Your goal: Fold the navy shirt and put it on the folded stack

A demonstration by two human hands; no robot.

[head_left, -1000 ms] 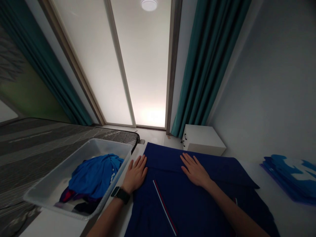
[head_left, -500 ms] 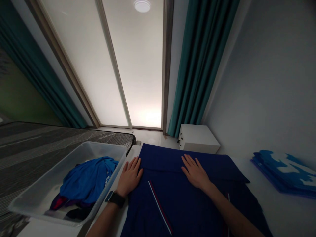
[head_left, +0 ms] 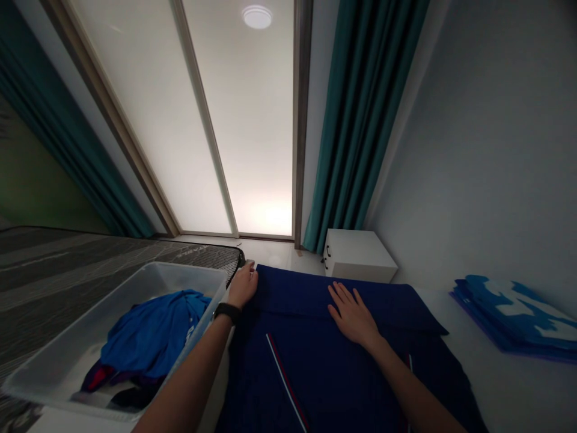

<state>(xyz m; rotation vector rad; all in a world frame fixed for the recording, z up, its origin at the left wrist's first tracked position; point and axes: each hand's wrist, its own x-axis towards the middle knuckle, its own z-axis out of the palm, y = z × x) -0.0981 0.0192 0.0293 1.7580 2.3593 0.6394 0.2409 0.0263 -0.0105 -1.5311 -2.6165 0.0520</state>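
A navy blue garment (head_left: pixel 293 355) with thin red and white stripes lies spread on the white table, its far part folded over in a broad band. At the far left corner of that band, my left hand (head_left: pixel 243 284) has its fingers curled closed at the cloth edge; the fingertips are partly hidden. My right hand (head_left: pixel 353 314) rests flat on the band near its middle, fingers stretched out and holding nothing. A dark watch strap (head_left: pixel 228 311) circles my left wrist.
Left of the garment stands a translucent plastic bin (head_left: pixel 148 270) holding a blue garment (head_left: pixel 155 331) and darker clothes. Folded blue and white clothes (head_left: pixel 514 310) lie at the right by the wall. Beyond the table are a white cabinet (head_left: pixel 360 249) and teal curtains (head_left: pixel 360 120).
My left hand has moved forward from lying flat at the garment's left edge to its far left corner, and its fingers have curled. My right hand stays flat on the cloth.
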